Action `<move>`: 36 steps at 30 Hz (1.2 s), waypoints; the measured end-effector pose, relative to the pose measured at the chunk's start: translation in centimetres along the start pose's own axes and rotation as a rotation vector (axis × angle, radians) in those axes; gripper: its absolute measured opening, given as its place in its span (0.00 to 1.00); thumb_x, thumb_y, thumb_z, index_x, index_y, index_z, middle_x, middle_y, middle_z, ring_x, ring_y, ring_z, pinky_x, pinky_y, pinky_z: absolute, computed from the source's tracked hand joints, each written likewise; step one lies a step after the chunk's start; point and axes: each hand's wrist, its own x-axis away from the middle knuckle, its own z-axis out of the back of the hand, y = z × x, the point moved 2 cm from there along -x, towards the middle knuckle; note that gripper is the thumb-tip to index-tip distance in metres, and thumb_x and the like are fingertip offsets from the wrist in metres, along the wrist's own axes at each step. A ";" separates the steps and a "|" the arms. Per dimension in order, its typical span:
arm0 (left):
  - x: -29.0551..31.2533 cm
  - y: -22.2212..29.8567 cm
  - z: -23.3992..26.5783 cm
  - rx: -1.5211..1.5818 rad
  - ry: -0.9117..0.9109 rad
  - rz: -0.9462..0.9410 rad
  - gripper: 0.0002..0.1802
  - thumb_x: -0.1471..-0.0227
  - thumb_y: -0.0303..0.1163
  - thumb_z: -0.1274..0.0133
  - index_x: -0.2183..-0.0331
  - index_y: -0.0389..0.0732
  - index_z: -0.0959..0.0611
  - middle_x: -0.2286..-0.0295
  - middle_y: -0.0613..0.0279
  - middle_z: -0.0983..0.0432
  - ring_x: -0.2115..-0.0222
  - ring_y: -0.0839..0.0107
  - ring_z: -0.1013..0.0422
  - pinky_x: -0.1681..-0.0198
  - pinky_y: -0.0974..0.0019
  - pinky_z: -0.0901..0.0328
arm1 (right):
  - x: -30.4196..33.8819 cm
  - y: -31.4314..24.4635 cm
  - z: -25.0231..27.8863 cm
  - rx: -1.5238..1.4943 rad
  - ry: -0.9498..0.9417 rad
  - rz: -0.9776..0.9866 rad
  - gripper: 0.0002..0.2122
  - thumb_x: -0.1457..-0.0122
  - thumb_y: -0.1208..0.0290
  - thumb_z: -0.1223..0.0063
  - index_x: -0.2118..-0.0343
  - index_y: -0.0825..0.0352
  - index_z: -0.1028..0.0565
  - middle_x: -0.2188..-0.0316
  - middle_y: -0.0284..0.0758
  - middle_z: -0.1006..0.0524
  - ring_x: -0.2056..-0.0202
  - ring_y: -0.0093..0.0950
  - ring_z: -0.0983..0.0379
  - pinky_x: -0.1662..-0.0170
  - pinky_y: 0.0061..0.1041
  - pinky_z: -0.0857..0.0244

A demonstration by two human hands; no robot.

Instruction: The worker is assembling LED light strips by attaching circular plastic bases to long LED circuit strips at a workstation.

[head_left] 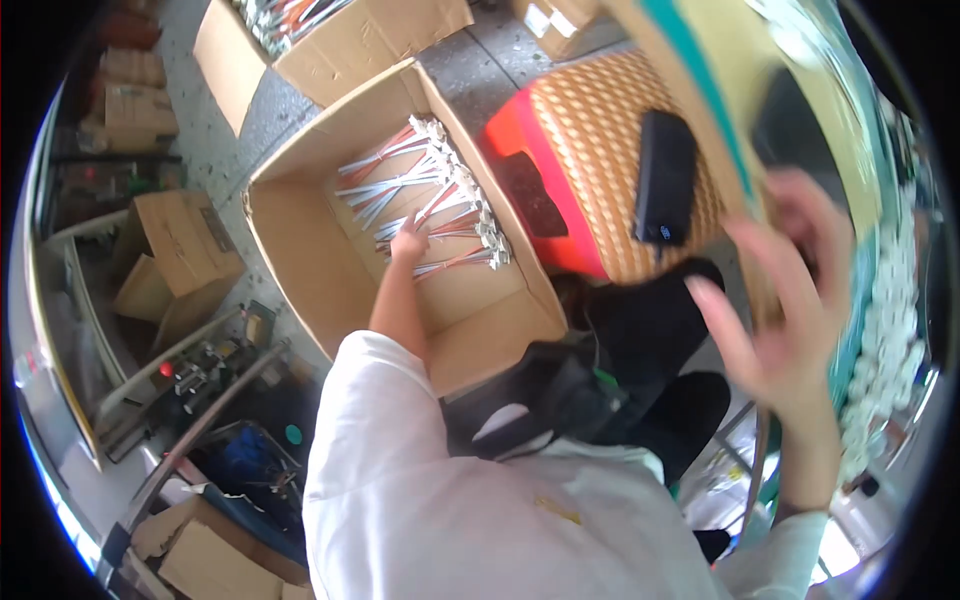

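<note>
My left hand (408,243) reaches down into an open cardboard box (310,230). Its fingers close around the loose end of a wire bundle (455,228), one finger sticking out. Several more bundles of white and reddish-brown wires (400,180) lie side by side on the box floor, their white connectors lined up toward the box's right wall. At the right, my right hand (785,300) is raised beside the table edge (740,200), thumb and fingers spread, with nothing visible between them.
A red stool (555,190) with a woven tan top stands right of the box, a black power bank (665,178) on it. Another carton (370,45) of wires sits beyond. White connectors (885,350) pile up at far right. Cartons (185,245) and metal equipment (215,370) stand left.
</note>
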 end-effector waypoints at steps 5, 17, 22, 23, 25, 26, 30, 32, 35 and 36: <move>8.5 9.2 6.5 -0.551 0.084 -0.662 0.19 0.48 0.48 0.51 0.59 0.49 0.17 0.72 0.54 0.20 0.69 0.60 0.23 0.60 0.59 0.31 | 0.8 -0.6 1.7 0.011 0.347 0.273 0.17 0.59 0.75 0.34 0.63 0.68 0.24 0.56 0.39 0.27 0.63 0.37 0.29 0.60 0.32 0.34; 38.4 4.3 5.8 0.088 -0.498 -0.454 0.29 0.39 0.49 0.56 0.52 0.31 0.25 0.70 0.56 0.24 0.72 0.70 0.29 0.64 0.65 0.33 | 24.3 -4.3 11.7 0.016 0.611 -0.138 0.10 0.57 0.82 0.38 0.69 0.74 0.24 0.69 0.43 0.23 0.69 0.37 0.27 0.64 0.29 0.33; 44.5 9.8 4.8 -0.455 -0.240 -0.945 0.37 0.51 0.47 0.41 0.49 0.30 0.32 0.64 0.43 0.25 0.68 0.50 0.25 0.63 0.58 0.30 | 33.8 -3.8 7.7 0.193 0.732 -0.507 0.04 0.51 0.88 0.44 0.74 0.75 0.26 0.77 0.41 0.24 0.77 0.32 0.29 0.74 0.23 0.37; 45.1 10.1 4.0 -0.450 -0.238 -0.939 0.37 0.51 0.47 0.41 0.49 0.30 0.32 0.64 0.43 0.25 0.68 0.50 0.25 0.63 0.58 0.30 | 35.0 -4.1 7.1 0.188 0.727 -0.502 0.04 0.51 0.88 0.44 0.74 0.75 0.26 0.77 0.41 0.24 0.77 0.32 0.29 0.74 0.23 0.37; 45.9 10.4 2.4 -0.591 -0.123 -0.935 0.44 0.57 0.47 0.37 0.48 0.28 0.36 0.63 0.36 0.27 0.68 0.43 0.26 0.66 0.53 0.29 | 36.4 -4.0 6.3 0.258 0.702 -0.663 0.04 0.47 0.88 0.46 0.76 0.74 0.27 0.80 0.38 0.26 0.80 0.29 0.34 0.76 0.23 0.42; 45.6 10.1 1.7 -0.586 -0.123 -0.927 0.44 0.57 0.47 0.37 0.48 0.28 0.36 0.63 0.36 0.27 0.68 0.43 0.26 0.66 0.53 0.29 | 35.8 -3.7 6.2 0.254 0.695 -0.658 0.04 0.47 0.88 0.46 0.76 0.74 0.27 0.80 0.38 0.26 0.80 0.29 0.34 0.76 0.23 0.42; 43.7 8.0 -0.2 -0.613 0.012 -0.867 0.43 0.57 0.45 0.39 0.48 0.26 0.37 0.65 0.38 0.27 0.72 0.46 0.25 0.71 0.51 0.29 | 32.7 -2.7 4.8 0.232 0.652 -0.586 0.12 0.47 0.86 0.44 0.83 0.70 0.34 0.86 0.35 0.34 0.85 0.26 0.41 0.81 0.23 0.52; 43.4 7.6 -0.6 -0.707 0.104 -0.941 0.42 0.58 0.44 0.41 0.49 0.26 0.36 0.65 0.42 0.27 0.74 0.50 0.25 0.75 0.53 0.30 | 32.8 -2.4 4.0 0.370 0.657 -0.660 0.16 0.48 0.87 0.44 0.85 0.68 0.39 0.88 0.33 0.39 0.86 0.27 0.45 0.83 0.25 0.56; 43.1 7.7 -0.7 -0.678 0.060 -0.926 0.41 0.60 0.42 0.41 0.50 0.26 0.35 0.65 0.45 0.28 0.76 0.53 0.26 0.78 0.55 0.30 | 32.6 -1.9 3.6 0.443 0.662 -0.707 0.18 0.48 0.86 0.44 0.87 0.67 0.41 0.89 0.33 0.42 0.87 0.26 0.47 0.83 0.26 0.57; 43.0 7.5 -0.6 -0.672 0.055 -0.914 0.41 0.60 0.42 0.41 0.50 0.26 0.35 0.65 0.45 0.28 0.76 0.53 0.26 0.78 0.55 0.30 | 32.7 -2.0 3.6 0.446 0.669 -0.730 0.18 0.47 0.86 0.44 0.87 0.68 0.41 0.88 0.33 0.41 0.86 0.26 0.47 0.83 0.26 0.57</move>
